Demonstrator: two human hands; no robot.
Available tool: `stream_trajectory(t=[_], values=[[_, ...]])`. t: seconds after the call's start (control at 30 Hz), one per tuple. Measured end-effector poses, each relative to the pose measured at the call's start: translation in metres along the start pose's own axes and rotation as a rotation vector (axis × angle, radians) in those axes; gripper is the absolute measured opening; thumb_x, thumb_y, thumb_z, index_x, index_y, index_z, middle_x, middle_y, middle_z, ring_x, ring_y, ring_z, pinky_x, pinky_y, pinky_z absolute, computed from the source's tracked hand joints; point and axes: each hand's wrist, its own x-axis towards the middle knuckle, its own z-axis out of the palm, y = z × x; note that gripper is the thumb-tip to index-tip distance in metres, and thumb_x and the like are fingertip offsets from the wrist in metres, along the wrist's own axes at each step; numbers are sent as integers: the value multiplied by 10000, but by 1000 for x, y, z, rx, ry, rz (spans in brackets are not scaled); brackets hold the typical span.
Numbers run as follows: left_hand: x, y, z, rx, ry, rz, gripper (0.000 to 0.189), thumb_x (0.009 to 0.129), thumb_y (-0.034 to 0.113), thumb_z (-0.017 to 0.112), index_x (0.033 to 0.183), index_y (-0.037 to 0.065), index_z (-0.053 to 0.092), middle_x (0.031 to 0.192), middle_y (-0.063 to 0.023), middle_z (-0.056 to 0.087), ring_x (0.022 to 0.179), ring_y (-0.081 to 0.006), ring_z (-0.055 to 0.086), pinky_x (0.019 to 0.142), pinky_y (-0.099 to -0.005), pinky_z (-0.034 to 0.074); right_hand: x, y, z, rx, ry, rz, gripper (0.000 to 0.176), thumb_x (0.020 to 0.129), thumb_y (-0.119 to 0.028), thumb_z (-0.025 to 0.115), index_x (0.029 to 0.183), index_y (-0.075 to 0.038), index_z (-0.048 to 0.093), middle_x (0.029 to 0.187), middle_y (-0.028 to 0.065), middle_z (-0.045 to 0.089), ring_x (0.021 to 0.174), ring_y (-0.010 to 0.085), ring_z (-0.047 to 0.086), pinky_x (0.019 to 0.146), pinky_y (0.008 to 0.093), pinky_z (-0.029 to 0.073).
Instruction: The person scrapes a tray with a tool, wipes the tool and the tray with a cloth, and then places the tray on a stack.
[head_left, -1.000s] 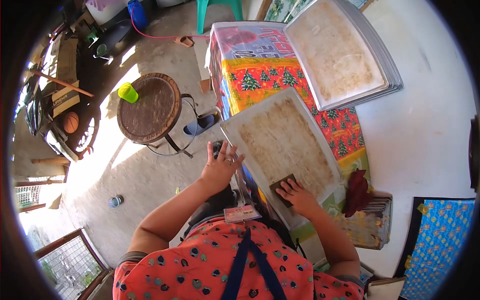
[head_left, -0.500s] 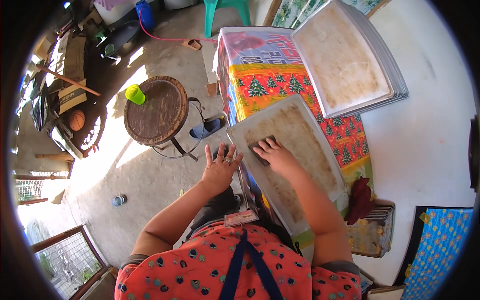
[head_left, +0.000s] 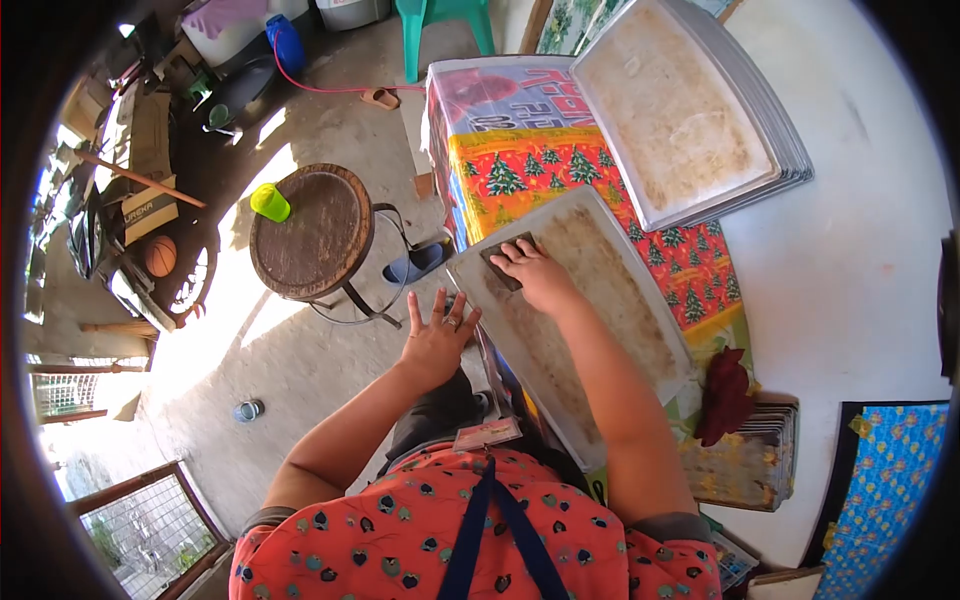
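A pale metal baking tray (head_left: 600, 300) with brown stains lies tilted across the table, its near end toward my body. My right hand (head_left: 540, 278) presses a dark, flat rectangular scouring pad (head_left: 508, 281) onto the tray's upper left part, fingers laid over it. Beside the tray's left edge, my left hand (head_left: 436, 345) is spread open, a ring on one finger, holding nothing. The table covering (head_left: 520, 175) shows a Christmas tree print under the tray.
A stack of similar trays (head_left: 690, 110) stands at the table's far right. Near my right arm are a dark red cloth (head_left: 725, 397) and more stained trays (head_left: 750, 465). To the left, a round wooden stool (head_left: 312, 235) carries a green cup (head_left: 270, 202). A slipper (head_left: 415, 262) lies on the floor.
My right hand and the pad have slid up the tray, toward its far left corner. My left hand stays spread beside the edge. The whole view has shifted slightly.
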Motion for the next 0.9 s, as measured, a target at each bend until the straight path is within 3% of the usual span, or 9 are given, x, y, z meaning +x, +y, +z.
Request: stream_trajectory(t=[0.07, 0.17, 0.33, 0.47, 0.57, 0.67, 0.77, 0.87, 0.9], values=[[1, 0, -1, 52, -2, 5, 758, 767, 447, 633, 1413, 167, 353, 1474, -144, 299, 1384, -391, 198, 1000, -741, 54, -12, 0, 5, -31, 27, 2, 581, 780, 31, 462, 1335, -143, 452, 1409, 84, 409, 1320, 305, 339, 1083, 425, 286], [1, 2, -12, -171, -13, -7, 586, 817, 126, 496, 1392, 123, 387, 1463, -164, 313, 1373, -405, 219, 1008, -734, 40, -66, -26, 17, -64, 32, -28, 570, 795, -13, 466, 1347, -149, 435, 1407, 86, 408, 1317, 301, 342, 1083, 443, 278], [7, 8, -17, -170, 4, 26, 571, 814, 112, 494, 1378, 108, 402, 1453, -162, 329, 1376, -380, 225, 1014, -728, 58, -175, -57, 22, 99, -47, 69, 592, 769, -16, 485, 1348, -128, 440, 1397, 113, 422, 1302, 328, 364, 1078, 468, 279], [16, 20, -13, -67, 65, 134, 684, 771, 282, 628, 1393, 135, 385, 1462, -146, 318, 1373, -370, 242, 1015, -725, 79, -237, -12, 29, 14, 20, 454, 598, 765, -12, 484, 1353, -108, 432, 1376, 156, 439, 1275, 338, 401, 1055, 474, 308], [22, 29, -4, -72, -25, 180, 676, 774, 234, 603, 1398, 113, 374, 1465, -156, 313, 1367, -371, 259, 1023, -714, 86, -253, 7, 16, 93, 100, 784, 535, 799, -48, 453, 1334, -52, 434, 1341, 219, 460, 1246, 366, 428, 998, 479, 370], [26, 36, -14, -77, -111, 165, 566, 840, 132, 475, 1394, 78, 369, 1469, -166, 307, 1362, -381, 270, 1035, -694, 97, -235, -60, 37, -106, -41, 671, 525, 817, -84, 446, 1337, -19, 414, 1298, 248, 476, 1197, 397, 453, 968, 482, 398], [27, 37, -16, -53, -136, 188, 583, 836, 160, 495, 1395, 59, 363, 1464, -182, 312, 1355, -395, 276, 1038, -686, 105, -227, -116, 26, -22, -150, 495, 522, 831, -113, 444, 1333, 19, 392, 1266, 255, 478, 1142, 408, 478, 922, 489, 433], [28, 35, -13, -49, -137, 194, 606, 824, 168, 517, 1397, 56, 358, 1464, -184, 311, 1352, -398, 280, 1037, -686, 108, -233, -53, 40, -298, 50, 547, 517, 837, -114, 448, 1322, 52, 377, 1264, 247, 470, 1117, 387, 500, 870, 488, 470], [28, 35, -12, -53, -129, 194, 614, 819, 169, 525, 1398, 55, 356, 1464, -184, 310, 1351, -398, 282, 1037, -686, 109, -232, -26, 38, -223, 56, 701, 514, 840, -115, 450, 1319, 58, 377, 1266, 247, 471, 1118, 385, 502, 864, 482, 477]])
